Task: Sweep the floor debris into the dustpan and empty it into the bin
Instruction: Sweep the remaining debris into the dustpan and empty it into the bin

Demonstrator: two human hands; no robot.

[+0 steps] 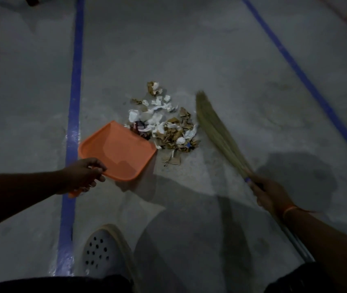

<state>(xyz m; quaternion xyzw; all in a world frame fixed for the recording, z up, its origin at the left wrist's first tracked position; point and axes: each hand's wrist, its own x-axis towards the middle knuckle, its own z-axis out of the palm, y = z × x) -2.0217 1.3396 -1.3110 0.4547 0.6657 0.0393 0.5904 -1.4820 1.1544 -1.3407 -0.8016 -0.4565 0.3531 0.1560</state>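
Note:
An orange dustpan (117, 151) rests on the grey floor, its open lip against a pile of debris (164, 121) made of white paper scraps and brown dry leaves. My left hand (84, 174) grips the dustpan's handle at its near end. A grass broom (215, 127) lies slanted just right of the pile, its bristle tips pointing away from me and blurred. My right hand (269, 193) holds the broom at the bound neck, with the handle running back under my forearm. The pan itself holds nothing. No bin is in view.
Two blue tape lines run along the floor, one (74, 115) left of the dustpan and one (308, 81) far to the right. My white perforated shoe (103, 250) stands near the bottom centre. A small ridged card scrap (171, 160) lies just below the pile.

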